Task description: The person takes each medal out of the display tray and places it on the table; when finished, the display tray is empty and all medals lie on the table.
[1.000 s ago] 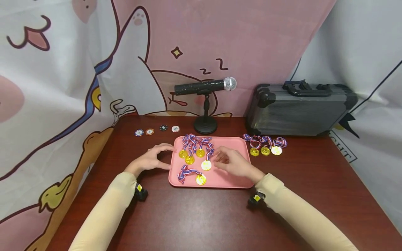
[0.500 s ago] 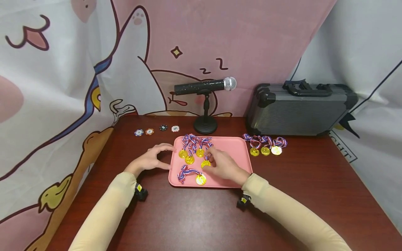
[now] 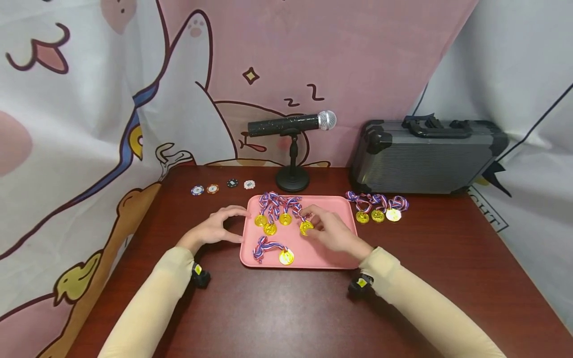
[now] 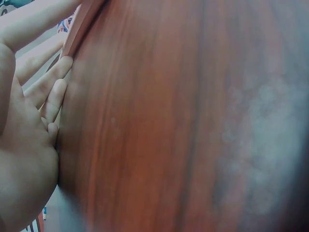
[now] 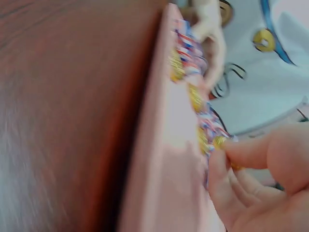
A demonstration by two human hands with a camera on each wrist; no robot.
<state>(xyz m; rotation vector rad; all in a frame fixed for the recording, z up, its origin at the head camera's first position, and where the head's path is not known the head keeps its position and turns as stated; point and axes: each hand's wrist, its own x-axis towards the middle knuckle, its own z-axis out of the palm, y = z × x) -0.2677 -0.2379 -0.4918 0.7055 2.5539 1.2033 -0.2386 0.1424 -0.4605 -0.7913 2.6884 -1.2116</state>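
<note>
Where the centre of the frame falls, we see the right hand point(image 3: 333, 231) pinching a gold medal point(image 3: 306, 228) between thumb and fingers, over the middle of a pink tray point(image 3: 309, 256). Left of centre, we see the left hand point(image 3: 214, 227) with thumb and fingers spread apart at the tray's left edge. We count four other medals point(image 3: 270, 228) on the tray, three at its upper left, one lower down, all with striped ribbons.

This looks like a curtained-off booth, with cartoon-printed cloth point(image 3: 358, 59) hung behind and beside a wood-grain table point(image 3: 277, 308).
</note>
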